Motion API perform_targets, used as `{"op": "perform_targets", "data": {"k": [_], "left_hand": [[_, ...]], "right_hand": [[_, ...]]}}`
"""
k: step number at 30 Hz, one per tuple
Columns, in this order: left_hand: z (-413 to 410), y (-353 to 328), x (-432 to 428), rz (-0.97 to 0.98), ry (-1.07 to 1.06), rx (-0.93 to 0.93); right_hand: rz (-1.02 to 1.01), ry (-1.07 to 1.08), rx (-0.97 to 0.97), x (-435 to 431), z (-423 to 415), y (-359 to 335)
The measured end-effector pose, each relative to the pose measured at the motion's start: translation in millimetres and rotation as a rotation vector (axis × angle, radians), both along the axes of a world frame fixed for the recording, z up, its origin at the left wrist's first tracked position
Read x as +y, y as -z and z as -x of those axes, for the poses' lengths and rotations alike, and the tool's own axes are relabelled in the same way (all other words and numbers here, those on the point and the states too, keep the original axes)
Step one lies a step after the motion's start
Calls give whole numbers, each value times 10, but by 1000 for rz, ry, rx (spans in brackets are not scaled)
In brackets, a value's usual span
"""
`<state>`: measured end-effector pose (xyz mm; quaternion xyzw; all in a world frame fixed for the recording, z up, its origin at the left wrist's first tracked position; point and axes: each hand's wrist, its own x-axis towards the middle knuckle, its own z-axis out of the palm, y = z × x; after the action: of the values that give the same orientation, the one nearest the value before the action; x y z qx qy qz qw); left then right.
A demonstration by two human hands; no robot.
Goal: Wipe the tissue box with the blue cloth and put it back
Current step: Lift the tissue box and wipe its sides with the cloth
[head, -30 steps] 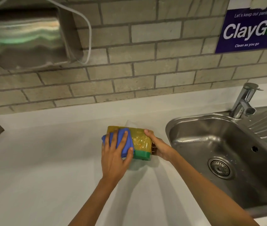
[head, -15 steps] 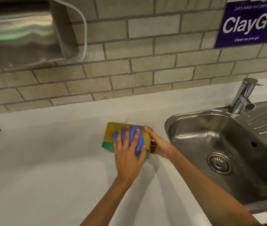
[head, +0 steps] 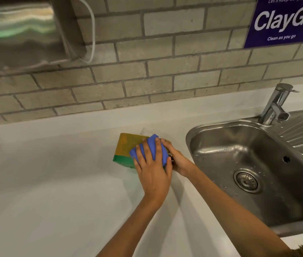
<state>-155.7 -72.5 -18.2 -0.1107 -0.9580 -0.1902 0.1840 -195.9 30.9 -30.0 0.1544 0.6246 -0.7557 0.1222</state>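
A yellow tissue box (head: pixel 126 145) with a green lower band lies on the white counter (head: pixel 54 182), just left of the sink. A white tissue (head: pixel 145 131) pokes out at its far side. My left hand (head: pixel 152 169) presses a bunched blue cloth (head: pixel 151 145) onto the right part of the box top. My right hand (head: pixel 178 160) grips the box's right end, partly hidden behind my left hand. The box's right half is covered by cloth and hands.
A steel sink (head: pixel 248 164) with a drain and a chrome tap (head: pixel 276 104) sits to the right, a ribbed draining board beyond it. A steel dispenser (head: pixel 21 32) hangs on the brick wall at upper left. A blue sign (head: pixel 284 21) is at upper right.
My left hand slid the blue cloth across the box top from its left end to its right end. My right hand kept its hold on the box's right end.
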Motion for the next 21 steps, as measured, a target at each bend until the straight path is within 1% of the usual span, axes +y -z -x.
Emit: {"op": "perform_targets", "data": {"k": [2, 4, 8, 11, 13, 16, 18, 21], "left_hand": [[15, 41, -122, 60, 65, 60], [116, 30, -270, 15, 38, 38], [414, -10, -465, -251, -186, -61], [531, -98, -470, -494, -306, -171], [477, -110, -413, -604, -317, -237], [174, -12, -284, -709, -220, -273], [-7, 62, -239, -811, -178, -323], [2, 83, -298, -987, -221, -452]], "right_hand": [[-16, 8, 8, 5, 10, 27], [-37, 26, 13, -11, 10, 47], [-37, 86, 91, -103, 2, 39], [-101, 179, 149, -253, 19, -44], [-150, 250, 159, -356, 25, -60], [-165, 298, 242, -446, -23, -15], [-198, 287, 298, -471, -72, 30], [-163, 234, 322, -494, -151, 80]]}}
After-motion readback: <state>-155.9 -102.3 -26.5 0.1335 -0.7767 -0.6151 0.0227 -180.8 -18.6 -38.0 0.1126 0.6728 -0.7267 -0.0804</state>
